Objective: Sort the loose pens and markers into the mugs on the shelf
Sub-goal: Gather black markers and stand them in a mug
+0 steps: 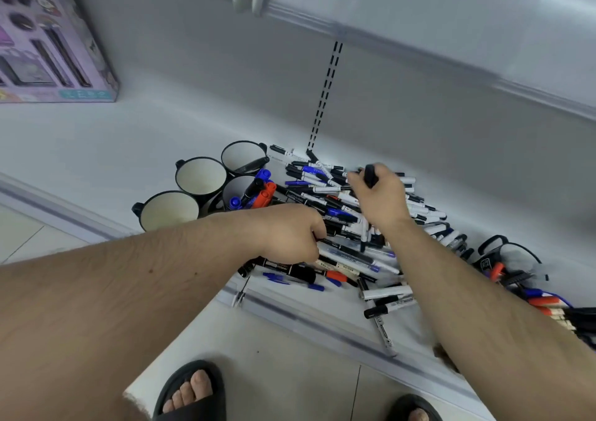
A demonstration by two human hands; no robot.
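Gift box (48, 43): leans at the shelf's far left.
Mugs (200, 175): four black ones, white inside, left of the pile; one holds blue and red markers (258, 191).
Left hand (290, 232): fingers curled into the pen pile (348, 227), apparently gripping pens.
Right hand (377, 195): grips a black marker (371, 175) above the pile.
Wire basket (506, 259): tipped, at right.

1. Even, cool indoor light fills the scene; nothing is dim.
2. The glossy white shelf board (96, 137) shows a soft sheen near its back edge, beside the heap of pens.
3. Shadows are faint and diffuse.
4. Motion blur smears the upper white shelf edge (451, 53) towards the top right corner.
5. Wide-angle distortion bends straight lines at the frame's edges.
6. The middle is fairly sharp.
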